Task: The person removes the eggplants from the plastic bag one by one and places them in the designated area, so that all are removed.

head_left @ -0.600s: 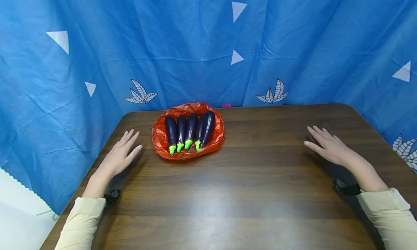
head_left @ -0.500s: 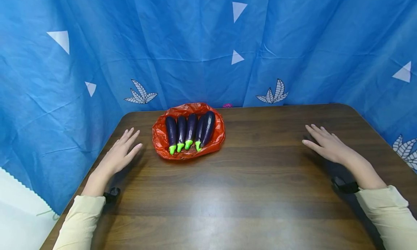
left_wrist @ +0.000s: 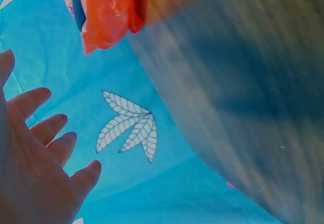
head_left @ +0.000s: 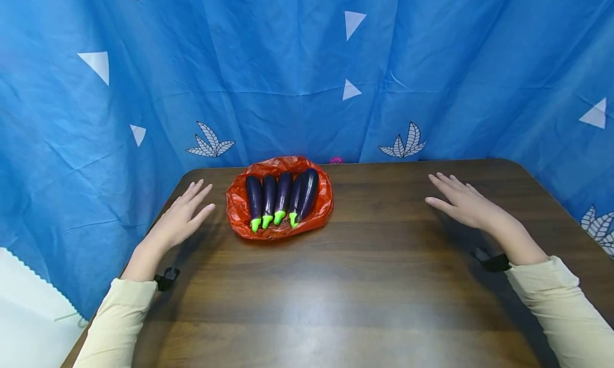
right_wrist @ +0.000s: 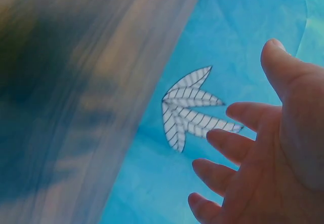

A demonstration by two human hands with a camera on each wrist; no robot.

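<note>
Several dark purple eggplants (head_left: pixel 283 191) with bright green stem ends lie side by side on a crumpled red plastic bag (head_left: pixel 235 197), left of the middle near the table's far edge. Just left of the bag, my left hand (head_left: pixel 177 222) is held above the table with its fingers straight and spread, touching nothing. My right hand (head_left: pixel 467 204) hovers over the right part of the table, well apart from the bag, its fingers extended. Part of the red bag (left_wrist: pixel 109 16) shows at the top of the left wrist view; the right wrist view has only the hand (right_wrist: pixel 268 168), table and cloth.
A brown wood-grain table (head_left: pixel 326 283) spreads under both hands. Behind it and along its left side hangs a blue cloth (head_left: pixel 268 64) printed with white triangles and leaves. A white surface (head_left: pixel 33 309) lies at the lower left.
My right hand has moved inward to the left and slightly away from me. My left hand has shifted a little forward. The whole head view has tilted up slightly; the eggplants and bag stay put.
</note>
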